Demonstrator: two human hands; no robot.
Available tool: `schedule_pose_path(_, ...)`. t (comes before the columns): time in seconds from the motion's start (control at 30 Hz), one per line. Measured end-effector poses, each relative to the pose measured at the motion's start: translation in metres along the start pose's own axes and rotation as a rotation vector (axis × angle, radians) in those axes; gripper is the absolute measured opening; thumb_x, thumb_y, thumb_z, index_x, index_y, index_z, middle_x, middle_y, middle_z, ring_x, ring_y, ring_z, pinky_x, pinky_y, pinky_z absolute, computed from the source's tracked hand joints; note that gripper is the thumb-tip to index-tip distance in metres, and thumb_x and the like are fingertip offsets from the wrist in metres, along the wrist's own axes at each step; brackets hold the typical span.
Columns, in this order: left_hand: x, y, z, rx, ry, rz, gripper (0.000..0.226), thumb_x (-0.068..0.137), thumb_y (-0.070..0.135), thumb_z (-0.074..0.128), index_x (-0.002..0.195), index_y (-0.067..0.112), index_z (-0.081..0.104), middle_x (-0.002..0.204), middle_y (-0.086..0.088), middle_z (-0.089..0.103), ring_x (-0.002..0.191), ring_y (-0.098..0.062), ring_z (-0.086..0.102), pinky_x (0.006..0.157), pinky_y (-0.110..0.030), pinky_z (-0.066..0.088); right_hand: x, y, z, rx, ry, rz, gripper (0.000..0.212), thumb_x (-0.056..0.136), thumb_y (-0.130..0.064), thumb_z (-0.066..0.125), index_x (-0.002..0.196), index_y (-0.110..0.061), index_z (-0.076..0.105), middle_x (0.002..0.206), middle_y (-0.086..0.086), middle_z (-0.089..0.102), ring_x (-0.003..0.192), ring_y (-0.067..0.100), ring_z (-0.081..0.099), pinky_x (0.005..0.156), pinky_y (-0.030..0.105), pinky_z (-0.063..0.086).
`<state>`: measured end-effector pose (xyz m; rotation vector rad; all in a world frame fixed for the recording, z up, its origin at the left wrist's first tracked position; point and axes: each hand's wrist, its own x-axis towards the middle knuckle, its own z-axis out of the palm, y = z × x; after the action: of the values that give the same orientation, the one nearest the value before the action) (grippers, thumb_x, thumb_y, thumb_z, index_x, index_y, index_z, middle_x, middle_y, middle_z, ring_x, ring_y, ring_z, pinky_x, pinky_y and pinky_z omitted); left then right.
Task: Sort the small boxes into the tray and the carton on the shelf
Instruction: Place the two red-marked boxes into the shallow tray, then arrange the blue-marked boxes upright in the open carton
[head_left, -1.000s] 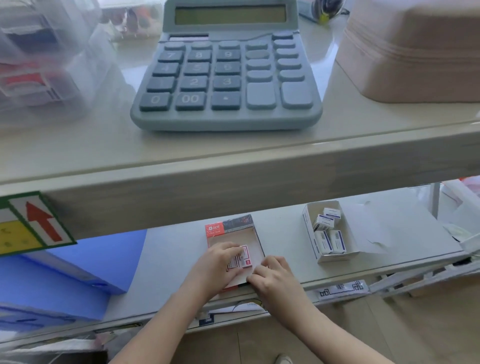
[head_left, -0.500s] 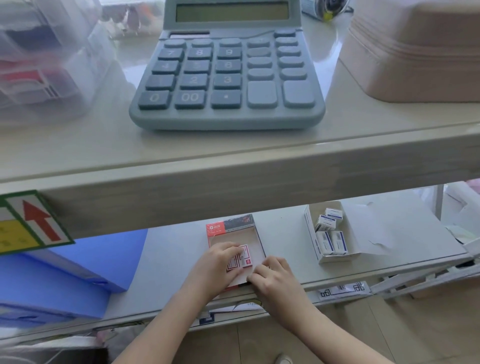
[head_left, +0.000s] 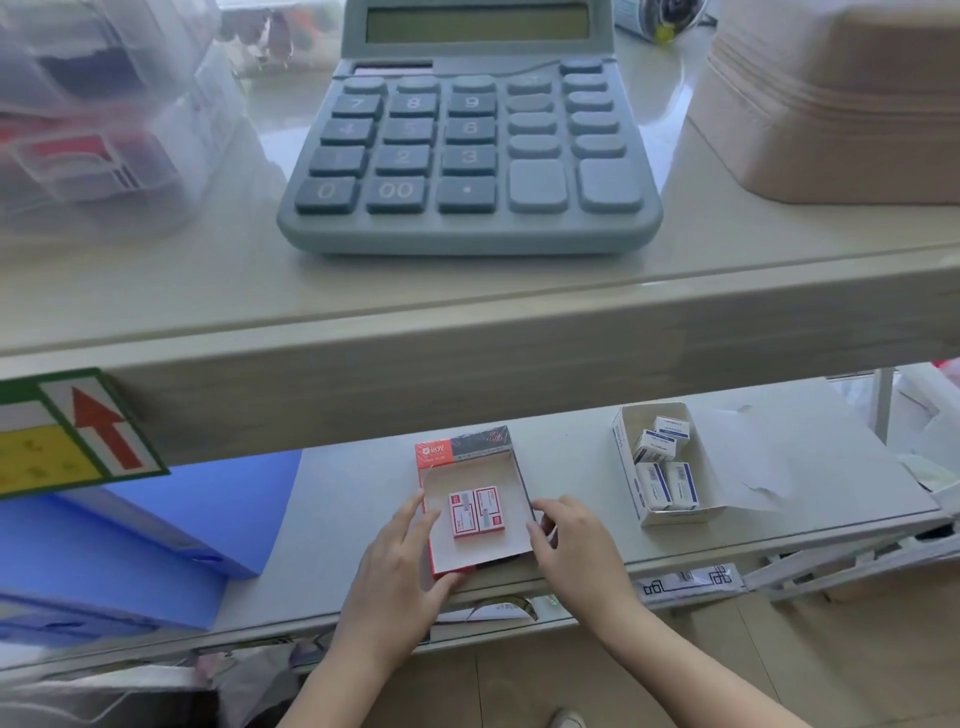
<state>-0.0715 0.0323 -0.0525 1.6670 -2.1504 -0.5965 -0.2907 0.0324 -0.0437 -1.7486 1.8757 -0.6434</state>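
Note:
A shallow red-edged tray (head_left: 470, 475) lies on the lower shelf (head_left: 353, 499), with two small red-and-white boxes (head_left: 476, 511) side by side inside it. My left hand (head_left: 400, 561) rests against the tray's left side and front corner, fingers apart. At the tray's right front corner is my right hand (head_left: 569, 540), its fingers touching the edge. To the right stands an open white carton (head_left: 626, 467) holding several small blue-and-white boxes (head_left: 665, 467).
A grey calculator (head_left: 467, 150) and a beige case (head_left: 831, 98) sit on the upper shelf, with clear plastic bins (head_left: 88, 104) at the left. A blue folder (head_left: 156, 530) lies left of the tray. A torn white paper (head_left: 737, 457) lies beside the carton.
Both hands have drawn back from over the red-and-white boxes to the tray's sides, uncovering the two boxes lying in the tray.

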Motion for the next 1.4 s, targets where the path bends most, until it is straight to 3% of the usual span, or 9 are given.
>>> schedule_pose_path(0.3,0.024,-0.024,-0.023,0.030,-0.051,-0.055,0.080,0.079,0.039,0.075,0.146,0.023,0.034,0.156,0.002,0.030,0.141,-0.015,0.029,0.114,-0.034,0.027,0.024,-0.025,0.009,0.007,-0.018,-0.039,0.029,0.096,-0.031,0.053,0.119,-0.015,0.061,0.097,0.001,0.061,0.086,0.018,0.057,0.080,0.034,0.051)
schedule_pose_path(0.5,0.019,0.036,-0.014,0.017,0.043,0.059,0.071,0.082,0.041,0.069,0.143,0.028,0.034,0.154,0.008,0.026,0.141,-0.014,0.023,0.113,-0.036,0.028,-0.004,0.008,-0.067,-0.081,0.208,-0.131,0.025,0.092,-0.028,0.061,0.115,-0.018,0.064,0.102,-0.007,0.065,0.074,0.002,0.052,0.062,0.006,0.031)
schedule_pose_path(0.6,0.020,0.086,0.006,-0.037,0.008,0.202,0.059,0.088,0.031,0.062,0.142,0.024,0.037,0.150,0.005,0.031,0.138,-0.012,0.025,0.114,-0.037,0.027,-0.017,0.049,-0.110,-0.154,0.251,-0.091,0.025,0.084,-0.020,0.071,0.108,-0.016,0.066,0.104,-0.003,0.068,0.077,0.013,0.064,0.064,0.019,0.043)
schedule_pose_path(0.8,0.035,0.154,0.055,0.104,-0.170,0.472,0.065,0.087,0.024,0.054,0.146,0.015,0.028,0.153,-0.006,0.031,0.139,-0.024,0.028,0.114,-0.040,0.028,-0.024,0.107,-0.125,-0.340,0.063,-0.090,0.031,0.076,-0.005,0.073,0.104,-0.015,0.069,0.095,0.001,0.062,0.090,0.024,0.059,0.079,0.035,0.052)
schedule_pose_path(0.97,0.035,0.161,0.067,0.241,-0.184,0.520,0.071,0.071,0.025,0.069,0.137,0.015,0.043,0.143,-0.004,0.049,0.130,-0.024,0.046,0.103,-0.039,0.043,-0.023,0.108,-0.112,-0.279,0.166,-0.197,0.032,0.076,0.007,0.071,0.099,-0.015,0.072,0.084,0.002,0.060,0.079,0.023,0.058,0.067,0.035,0.054)
schedule_pose_path(1.1,0.022,0.149,0.059,0.204,-0.143,0.516,0.061,0.071,0.024,0.067,0.130,0.019,0.050,0.132,0.004,0.056,0.123,-0.020,0.051,0.098,-0.033,0.045,-0.030,0.100,-0.103,-0.272,0.115,-0.242,0.039,0.072,0.010,0.069,0.100,-0.017,0.071,0.084,0.001,0.059,0.079,0.020,0.055,0.061,0.030,0.051)
schedule_pose_path(1.17,0.018,0.145,0.054,0.210,-0.115,0.517,0.054,0.075,0.024,0.063,0.128,0.021,0.052,0.129,0.007,0.057,0.122,-0.016,0.049,0.101,-0.030,0.040,-0.035,0.096,-0.101,-0.266,0.064,-0.256,0.034,0.074,0.005,0.068,0.097,-0.020,0.070,0.085,-0.002,0.058,0.078,0.020,0.055,0.057,0.030,0.049)
schedule_pose_path(1.27,0.022,0.147,0.047,0.131,-0.052,0.455,0.040,0.083,0.021,0.056,0.122,0.024,0.054,0.120,0.009,0.060,0.113,-0.012,0.051,0.096,-0.026,0.036,-0.036,0.086,-0.111,-0.191,0.046,-0.229,0.009,0.086,-0.025,0.065,0.094,-0.025,0.069,0.088,-0.007,0.059,0.078,0.016,0.062,0.058,0.032,0.053)
schedule_pose_path(1.4,0.058,0.164,0.040,0.082,0.004,0.366,0.033,0.089,0.020,0.056,0.122,0.021,0.055,0.119,0.004,0.059,0.106,-0.015,0.053,0.093,-0.030,0.044,0.001,0.083,-0.137,-0.139,0.243,-0.154,0.017,0.090,-0.030,0.062,0.102,-0.020,0.068,0.091,-0.005,0.057,0.076,0.014,0.059,0.060,0.030,0.052)
